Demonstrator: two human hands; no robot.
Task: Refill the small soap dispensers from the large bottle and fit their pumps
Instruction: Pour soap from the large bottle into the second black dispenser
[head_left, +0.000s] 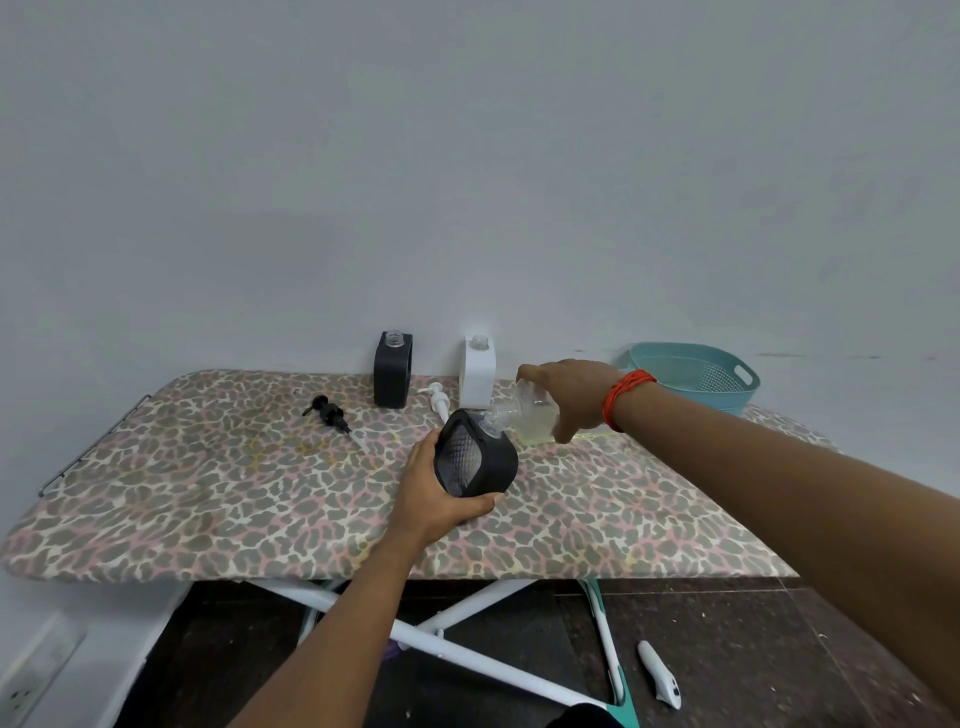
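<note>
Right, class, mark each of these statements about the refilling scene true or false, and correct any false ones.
1. The left hand grips a black dispenser, tilted toward the clear bottle. True.
2. The white dispenser by the wall has its pump fitted. False: its neck is open, and a white pump lies on the ironing board.
3. The right hand holds the clear bottle tipped, its neck at the black dispenser's opening. True.
4. The black pump lies in the teal basket. False: it lies on the ironing board, toward its left side.
</note>
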